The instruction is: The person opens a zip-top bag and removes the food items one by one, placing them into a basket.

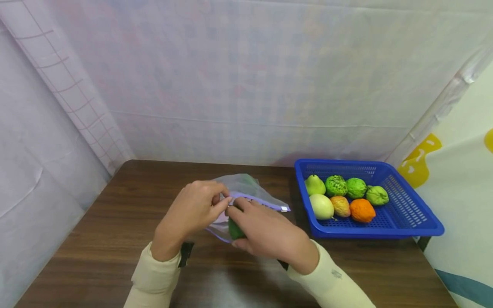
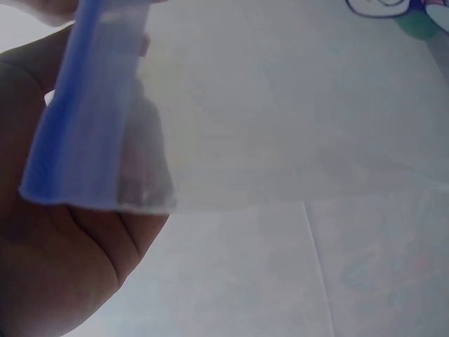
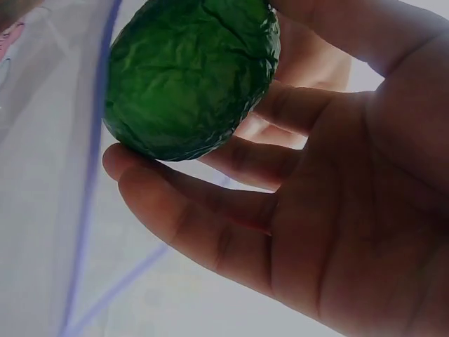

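A translucent zip bag (image 1: 240, 183) with a purple zip strip is held up over the table. My left hand (image 1: 194, 206) pinches its mouth at the zip edge; the left wrist view shows the blue-purple strip (image 2: 84, 105) in front of the fingers. My right hand (image 1: 269, 229) holds a dark green, bumpy avocado (image 3: 189, 77), its fingers curled beneath and around the fruit. The avocado is right at the bag's purple-edged opening, and in the head view the right hand covers most of it. A white slider (image 1: 285, 209) sits at the strip's right end.
On the right of the brown wooden table (image 1: 127, 231) stands a blue plastic basket (image 1: 417, 214). Inside lie a green pear (image 1: 315, 185), a pale round fruit (image 1: 321, 207), an orange fruit (image 1: 362, 210) and several others. A white sheet (image 1: 250, 85) hangs behind the table.
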Demonstrator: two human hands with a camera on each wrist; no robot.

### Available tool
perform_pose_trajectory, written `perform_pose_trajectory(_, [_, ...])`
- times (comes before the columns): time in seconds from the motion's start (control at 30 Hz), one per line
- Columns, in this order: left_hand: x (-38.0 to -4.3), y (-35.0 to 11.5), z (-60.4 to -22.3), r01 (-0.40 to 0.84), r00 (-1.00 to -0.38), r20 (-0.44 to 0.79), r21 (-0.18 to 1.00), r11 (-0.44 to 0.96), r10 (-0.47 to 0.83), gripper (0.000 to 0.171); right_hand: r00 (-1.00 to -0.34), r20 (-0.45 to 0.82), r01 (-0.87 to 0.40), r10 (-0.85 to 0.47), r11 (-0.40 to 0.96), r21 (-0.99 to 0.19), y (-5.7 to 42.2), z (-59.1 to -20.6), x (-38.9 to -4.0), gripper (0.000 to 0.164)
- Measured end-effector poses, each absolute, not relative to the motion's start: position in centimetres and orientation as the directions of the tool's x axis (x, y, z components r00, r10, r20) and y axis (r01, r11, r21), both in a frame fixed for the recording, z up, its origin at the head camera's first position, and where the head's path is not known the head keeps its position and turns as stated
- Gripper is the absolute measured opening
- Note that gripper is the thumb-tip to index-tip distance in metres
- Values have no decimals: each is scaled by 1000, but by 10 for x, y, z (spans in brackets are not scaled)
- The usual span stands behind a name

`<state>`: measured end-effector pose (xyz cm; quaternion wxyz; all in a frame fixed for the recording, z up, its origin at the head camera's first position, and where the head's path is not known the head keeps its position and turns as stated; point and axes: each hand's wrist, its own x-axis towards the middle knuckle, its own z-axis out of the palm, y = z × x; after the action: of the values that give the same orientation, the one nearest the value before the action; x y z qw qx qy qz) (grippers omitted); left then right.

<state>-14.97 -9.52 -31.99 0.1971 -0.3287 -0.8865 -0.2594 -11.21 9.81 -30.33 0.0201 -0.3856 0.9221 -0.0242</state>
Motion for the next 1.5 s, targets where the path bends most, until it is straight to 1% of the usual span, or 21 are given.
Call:
perform_pose_trajectory(0.1, [-150,-95,-320,689,-700,527,322,649,482,7,-699,3,-713,-715,696,-82,104,-296,-107,66])
perform_pose_trajectory(0.23, [-151,-95,-321,689,-699,527,316,653,483,7,-704,33,-703,-709,690,-174,117,-281,-100,61])
perform_pose_trajectory(0.37, [-151,-96,-321,684,-702,525,309,661,480,7,-711,127,-700,-691,680,-220,132,-266,-96,56])
perform_pose_trajectory(0.5, [-152,-97,-320,680,-704,526,307,666,476,7,-711,208,-703,-672,678,-214,147,-254,-95,57])
perform_pose_trajectory(0.7, [-151,-97,-320,675,-707,532,308,670,467,7,-717,268,-693,-643,699,-176,164,-247,-103,59])
perform_pose_trajectory(0.87, [-150,-99,-322,674,-704,541,308,671,460,6,-705,341,-690,-622,712,-128,182,-250,-119,59])
perform_pose_trajectory(0.97, [-150,-99,-323,674,-705,542,308,672,458,6,-710,350,-678,-611,728,-106,194,-253,-132,60])
perform_pose_trajectory(1.07, [-151,-99,-323,672,-707,538,311,672,458,7,-733,325,-653,-598,753,-86,210,-256,-146,60])
perform_pose_trajectory(1.17, [-151,-98,-322,670,-711,533,318,671,458,7,-771,267,-615,-578,785,-75,231,-261,-162,58])
perform_pose_trajectory(1.3, [-149,-99,-321,665,-718,526,327,672,456,8,-835,140,-544,-533,836,-62,263,-269,-180,54])
perform_pose_trajectory(1.4, [-147,-101,-320,664,-720,522,325,674,457,7,-880,44,-474,-472,878,-62,289,-274,-190,52])
perform_pose_trajectory(1.5, [-147,-101,-318,666,-718,517,320,674,465,8,-913,-18,-406,-407,912,-51,316,-275,-198,50])
